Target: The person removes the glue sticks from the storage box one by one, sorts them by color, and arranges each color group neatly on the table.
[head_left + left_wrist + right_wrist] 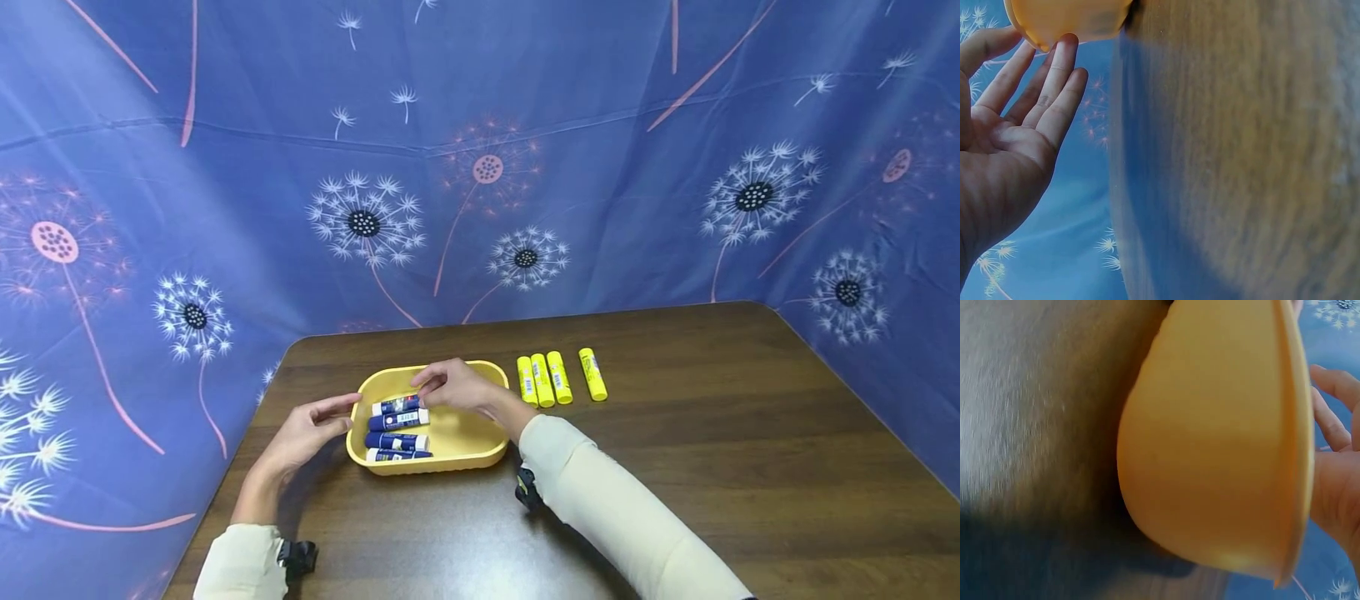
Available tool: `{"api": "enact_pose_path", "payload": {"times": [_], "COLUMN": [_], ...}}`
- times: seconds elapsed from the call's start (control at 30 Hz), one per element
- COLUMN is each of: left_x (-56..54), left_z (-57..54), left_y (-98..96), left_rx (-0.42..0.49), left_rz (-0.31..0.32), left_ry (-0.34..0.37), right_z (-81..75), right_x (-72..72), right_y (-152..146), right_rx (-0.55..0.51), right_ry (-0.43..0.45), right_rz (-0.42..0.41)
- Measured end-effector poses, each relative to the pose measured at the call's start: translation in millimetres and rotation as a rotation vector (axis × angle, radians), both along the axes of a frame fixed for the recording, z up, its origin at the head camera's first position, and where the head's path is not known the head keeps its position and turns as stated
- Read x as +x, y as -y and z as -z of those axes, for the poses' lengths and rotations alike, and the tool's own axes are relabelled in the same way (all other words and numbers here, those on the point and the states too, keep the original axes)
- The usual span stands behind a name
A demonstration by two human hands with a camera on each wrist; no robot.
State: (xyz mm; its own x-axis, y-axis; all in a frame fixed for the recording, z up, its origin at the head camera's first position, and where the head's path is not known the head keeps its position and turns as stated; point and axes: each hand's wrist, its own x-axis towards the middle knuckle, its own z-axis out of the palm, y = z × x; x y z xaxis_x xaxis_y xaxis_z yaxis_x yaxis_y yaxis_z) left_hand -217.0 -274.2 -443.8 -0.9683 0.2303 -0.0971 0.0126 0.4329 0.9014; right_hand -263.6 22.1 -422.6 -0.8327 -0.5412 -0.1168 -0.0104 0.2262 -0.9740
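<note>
A yellow tray [465,457] stands on the table, holding several blue-and-white glue sticks [397,442] side by side at its left end. My right hand [459,387] reaches over the far rim side, its thumb covering the right end of the farthest blue glue stick [393,406]. Its index fingertip shows apart from that stick; in the right wrist view the fingers [1334,428] are partly behind the tray's rim. With fingers extended, my left hand [303,433] is at the tray's left end. In the left wrist view its fingertips [1067,41] meet the tray's outer wall.
Right of the tray, three yellow glue sticks [542,381] lie together, and another yellow glue stick [592,375] lies a little apart. The brown wooden table [712,450] ends at a blue dandelion-patterned cloth [600,167] behind and at both sides.
</note>
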Motion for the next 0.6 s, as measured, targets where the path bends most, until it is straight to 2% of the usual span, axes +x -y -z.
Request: {"api": "enact_pose_path", "payload": {"times": [0.4,0.6], "left_x": [-4.5,-1.7], "left_z": [1.5,0.7], "left_y": [-3.9,1.0], "left_rx": [0.012,0.011], "left_rz": [0.015,0.016], "left_ry": [-0.006,0.001], "right_z": [8.0,9.9], "right_x": [-2.0,-0.9], "right_y": [20,30], "right_rx": [0.086,0.133], "right_ry": [-0.053,-0.091], "right_rz": [0.002,0.017]}}
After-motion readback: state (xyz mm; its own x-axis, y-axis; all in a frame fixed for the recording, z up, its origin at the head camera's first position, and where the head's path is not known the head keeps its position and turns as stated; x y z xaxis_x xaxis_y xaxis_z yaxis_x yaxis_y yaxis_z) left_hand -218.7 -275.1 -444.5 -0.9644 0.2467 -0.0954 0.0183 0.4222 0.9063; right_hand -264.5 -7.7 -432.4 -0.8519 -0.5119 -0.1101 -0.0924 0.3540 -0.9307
